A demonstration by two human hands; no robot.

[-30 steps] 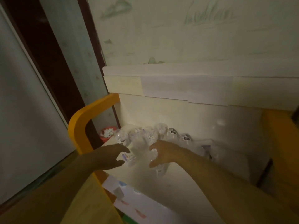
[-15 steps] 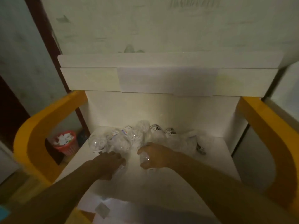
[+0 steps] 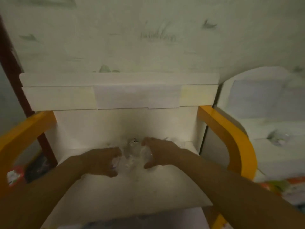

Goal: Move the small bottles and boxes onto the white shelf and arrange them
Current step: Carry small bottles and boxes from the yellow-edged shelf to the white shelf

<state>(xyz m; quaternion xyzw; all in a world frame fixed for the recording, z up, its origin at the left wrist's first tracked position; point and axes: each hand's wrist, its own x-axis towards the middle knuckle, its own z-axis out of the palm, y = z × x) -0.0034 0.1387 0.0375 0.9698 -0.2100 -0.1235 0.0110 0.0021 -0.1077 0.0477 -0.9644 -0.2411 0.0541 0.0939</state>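
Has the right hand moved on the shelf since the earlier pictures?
Yes. The right hand has gone farther back, toward the back wall of the white shelf.

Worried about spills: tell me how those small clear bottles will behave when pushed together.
The small bottles look like light clear plastic, so they probably slide easily. Crowded between the left hand and right hand, some may tip or roll; blur hides detail.

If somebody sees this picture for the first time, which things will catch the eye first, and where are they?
First, the two bare hands in the middle: the left hand and the right hand cup a blurred cluster of small clear plastic bottles on the white shelf. Next, the curved orange side rails frame the shelf on both sides.
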